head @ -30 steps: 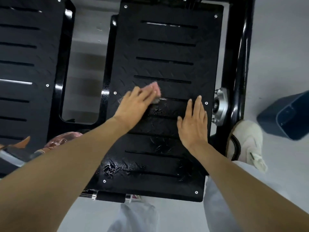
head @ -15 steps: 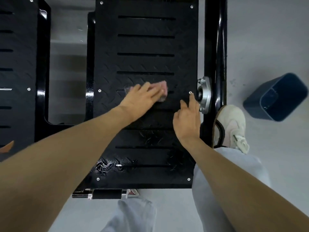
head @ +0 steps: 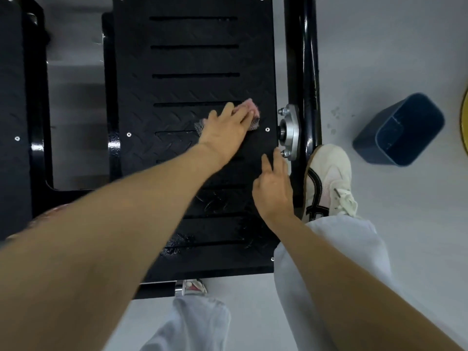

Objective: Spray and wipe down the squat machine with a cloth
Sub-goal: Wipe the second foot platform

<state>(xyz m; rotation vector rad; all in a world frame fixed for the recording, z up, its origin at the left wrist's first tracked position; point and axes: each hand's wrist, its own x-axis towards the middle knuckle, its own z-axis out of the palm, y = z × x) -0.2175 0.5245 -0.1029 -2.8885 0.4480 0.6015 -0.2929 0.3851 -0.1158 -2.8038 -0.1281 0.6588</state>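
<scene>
Wiping mid-plate: left hand laid flat, fingers straight, pressing the pink cloth onto the right footplate of the squat machine, close to its outer edge. Cloth mostly under the palm; a pink corner and a meshy edge show. — K.

Right hand? — M.

Right hand holds nothing. Two fingers reach out and touch the plate near its outer edge, the rest loosely bent. Looks like a brace. — K.

Advice for the stroke? — M.

Judgement only: hold the palm flat so pressure spreads over the tread pattern. Run along the slots, then across, since the ridges will likely trap fluid. Wet patches glisten at the near end of the plate, so that end seems unwiped. Work towards them. — K.

Hazards? — M.

Silver bearing bracket sits just beside the plate edge, bolts standing proud; the cloth's mesh could snag there. The bracing fingers lie near it too. White sneaker stands on the floor just outside the black frame tube, off the wet plate. — K.

Anything else around? — M.

Second footplate at far left, partly out of view. Blue bin on the floor, well apart to the right. No spray bottle in view. — K.
</scene>
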